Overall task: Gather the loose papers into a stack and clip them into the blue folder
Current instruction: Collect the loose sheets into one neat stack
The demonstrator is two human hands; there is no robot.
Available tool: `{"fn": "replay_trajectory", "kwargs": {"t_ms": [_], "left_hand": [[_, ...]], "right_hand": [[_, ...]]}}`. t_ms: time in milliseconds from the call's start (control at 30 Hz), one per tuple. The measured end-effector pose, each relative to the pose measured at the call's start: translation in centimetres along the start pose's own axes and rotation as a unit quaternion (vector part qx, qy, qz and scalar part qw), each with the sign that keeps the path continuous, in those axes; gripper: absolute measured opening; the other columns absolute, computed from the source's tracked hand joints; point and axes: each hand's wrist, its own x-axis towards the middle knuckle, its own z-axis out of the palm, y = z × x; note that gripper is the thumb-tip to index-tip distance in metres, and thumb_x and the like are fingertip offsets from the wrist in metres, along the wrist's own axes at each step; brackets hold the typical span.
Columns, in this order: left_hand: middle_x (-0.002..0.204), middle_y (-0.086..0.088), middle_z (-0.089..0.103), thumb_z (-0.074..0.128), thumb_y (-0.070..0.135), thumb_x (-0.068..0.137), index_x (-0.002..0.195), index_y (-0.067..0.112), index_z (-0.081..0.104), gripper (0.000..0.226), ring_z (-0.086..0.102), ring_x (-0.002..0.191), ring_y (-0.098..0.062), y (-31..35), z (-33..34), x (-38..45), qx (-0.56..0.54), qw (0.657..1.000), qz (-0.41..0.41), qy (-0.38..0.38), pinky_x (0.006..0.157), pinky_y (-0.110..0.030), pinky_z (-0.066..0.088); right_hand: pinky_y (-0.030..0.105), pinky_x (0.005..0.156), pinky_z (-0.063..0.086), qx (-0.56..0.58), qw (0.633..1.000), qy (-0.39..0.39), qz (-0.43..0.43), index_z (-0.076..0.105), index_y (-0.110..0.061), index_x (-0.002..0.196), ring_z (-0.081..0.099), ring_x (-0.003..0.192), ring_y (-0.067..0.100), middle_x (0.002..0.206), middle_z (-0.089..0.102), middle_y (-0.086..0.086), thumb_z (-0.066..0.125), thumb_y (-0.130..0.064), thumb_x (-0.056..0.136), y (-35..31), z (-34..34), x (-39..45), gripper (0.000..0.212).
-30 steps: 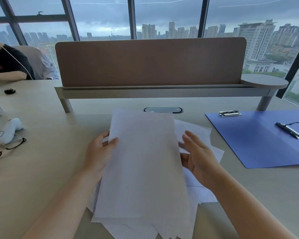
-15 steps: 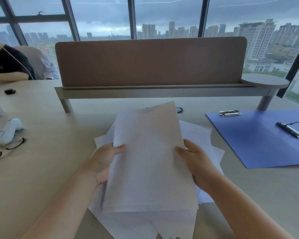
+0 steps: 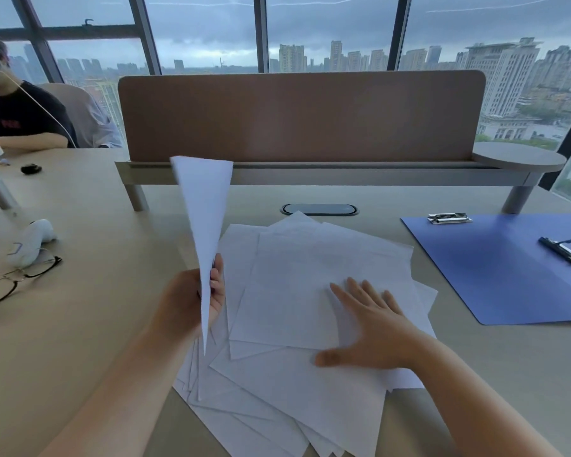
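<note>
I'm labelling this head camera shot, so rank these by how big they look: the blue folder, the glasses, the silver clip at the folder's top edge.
Largest to smallest as seen:
1. blue folder, partly cut off at right
2. glasses, cut off at left
3. silver clip

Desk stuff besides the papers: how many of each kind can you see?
Blue folder: 1
Metal clips: 2
Eyeglasses: 1
White handheld device: 1
Small black object: 1
Total: 6

papers (image 3: pixel 310 291) mid-table, folder (image 3: pixel 495 268) right, glasses (image 3: pixel 10 282) left
</note>
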Motion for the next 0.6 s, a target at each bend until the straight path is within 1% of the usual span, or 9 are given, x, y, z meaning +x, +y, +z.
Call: {"fn": "replay_trajectory", "kwargs": {"t_ms": [67, 100, 167, 233, 367, 433, 533, 567, 600], "left_hand": [[0.077, -0.006, 0.07, 0.09, -0.011, 0.016, 0.086, -0.002, 0.07, 0.074, 0.061, 0.044, -0.009, -0.2, 0.6, -0.3, 0.011, 1.0, -0.002, 0.019, 0.04, -0.015, 0.048], [0.077, -0.005, 0.069, 0.087, -0.009, 0.031, 0.089, -0.001, 0.068, 0.062, 0.061, 0.044, -0.007, -0.4, 0.8, -0.4, 0.026, 0.999, -0.005, 0.034, 0.039, -0.015, 0.047], [0.083, -0.002, 0.061, 0.064, -0.003, 0.07, 0.097, 0.003, 0.06, 0.028, 0.059, 0.042, -0.006, -0.9, 0.9, -0.1, 0.055, 0.994, -0.004, 0.09, 0.038, -0.014, 0.045], [0.089, -0.001, 0.055, 0.045, 0.002, 0.092, 0.104, 0.006, 0.056, 0.016, 0.059, 0.042, -0.008, -1.2, 0.6, 0.1, 0.055, 0.991, -0.006, 0.119, 0.038, -0.016, 0.045], [0.09, -0.002, 0.055, 0.046, 0.004, 0.095, 0.114, 0.011, 0.054, 0.022, 0.057, 0.044, -0.008, -1.5, 0.4, 0.2, 0.085, 0.988, 0.005, 0.133, 0.039, -0.016, 0.045], [0.084, -0.003, 0.054, 0.049, 0.005, 0.096, 0.108, 0.009, 0.056, 0.014, 0.054, 0.042, -0.008, -1.5, 0.6, 0.1, 0.119, 0.983, 0.005, 0.142, 0.039, -0.015, 0.043], [0.063, 0.001, 0.059, 0.047, 0.006, 0.099, 0.096, 0.012, 0.058, 0.013, 0.051, 0.035, -0.008, -1.8, 1.4, -0.1, 0.171, 0.975, 0.02, 0.14, 0.039, -0.013, 0.044], [0.061, 0.008, 0.063, 0.045, 0.005, 0.1, 0.103, 0.018, 0.056, 0.017, 0.05, 0.033, -0.009, -1.8, 1.7, -0.1, 0.174, 0.974, 0.034, 0.141, 0.045, -0.012, 0.048], [0.068, 0.016, 0.067, 0.045, 0.004, 0.1, 0.113, 0.019, 0.053, 0.022, 0.05, 0.032, -0.009, -1.8, 2.0, -0.2, 0.171, 0.974, 0.044, 0.144, 0.056, -0.01, 0.052]], "right_hand": [[0.043, 0.122, -0.014, -0.009, 1.0, -0.012, -0.003, -0.015, -0.043, 0.154, -0.027, 0.148, 0.012, 0.164, -0.023, -0.01, 0.054, -0.097, 0.048, 0.1, -0.1, 0.0, 0.138], [0.043, 0.122, -0.014, -0.01, 1.0, -0.015, -0.005, -0.016, -0.043, 0.154, -0.027, 0.148, 0.012, 0.164, -0.023, -0.01, 0.054, -0.097, 0.047, 0.2, -0.1, -0.1, 0.139], [0.043, 0.122, -0.013, -0.008, 1.0, -0.014, -0.01, -0.015, -0.043, 0.154, -0.026, 0.149, 0.013, 0.165, -0.021, -0.009, 0.055, -0.097, 0.047, 0.0, -0.1, -0.1, 0.139], [0.043, 0.123, -0.01, -0.005, 1.0, -0.006, -0.015, -0.011, -0.043, 0.155, -0.021, 0.151, 0.013, 0.166, -0.016, -0.009, 0.056, -0.096, 0.048, -0.2, -0.2, -0.2, 0.136], [0.039, 0.124, 0.005, -0.007, 0.998, 0.041, -0.047, 0.01, -0.044, 0.155, 0.002, 0.154, 0.015, 0.167, 0.008, -0.011, 0.057, -0.088, 0.062, -0.8, -0.6, -0.5, 0.114], [0.035, 0.122, 0.015, -0.019, 0.995, 0.061, -0.075, 0.022, -0.045, 0.153, 0.016, 0.152, 0.014, 0.164, 0.021, -0.014, 0.058, -0.084, 0.067, -1.0, -0.8, -0.7, 0.101], [0.033, 0.118, 0.022, -0.019, 0.994, 0.073, -0.081, 0.029, -0.044, 0.15, 0.027, 0.147, 0.009, 0.159, 0.031, -0.018, 0.056, -0.087, 0.065, -1.2, -0.7, -0.8, 0.099], [0.032, 0.116, 0.025, -0.009, 0.994, 0.08, -0.071, 0.032, -0.044, 0.149, 0.032, 0.144, 0.009, 0.155, 0.036, -0.019, 0.056, -0.088, 0.063, -1.1, -0.7, -0.7, 0.099], [0.031, 0.113, 0.029, 0.008, 0.994, 0.09, -0.056, 0.037, -0.043, 0.146, 0.038, 0.14, 0.008, 0.15, 0.042, -0.02, 0.056, -0.088, 0.063, -1.0, -0.8, -0.4, 0.096]]}}
